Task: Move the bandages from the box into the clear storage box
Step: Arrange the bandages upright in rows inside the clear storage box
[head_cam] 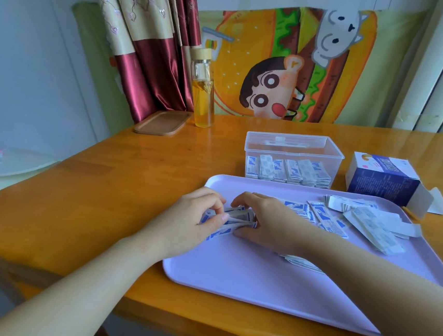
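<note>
On the lilac tray (257, 285) my left hand (196, 219) and my right hand (266, 221) together pinch a small stack of white-and-blue wrapped bandages (237, 216) at the tray's left part. More loose bandages (366, 222) lie scattered across the tray's right side. Behind the tray stands the clear storage box (294, 147), lid off, with a row of bandages (287, 170) standing inside along its front wall. To its right lies the blue-and-white bandage box (384, 180) on its side, its flap open toward the right.
A glass bottle (202, 90) with yellow liquid and a wooden lid (162, 123) stand at the table's back left. A curtain and a cartoon cloth hang behind. The wooden table's (105, 183) edge runs close on the left and front.
</note>
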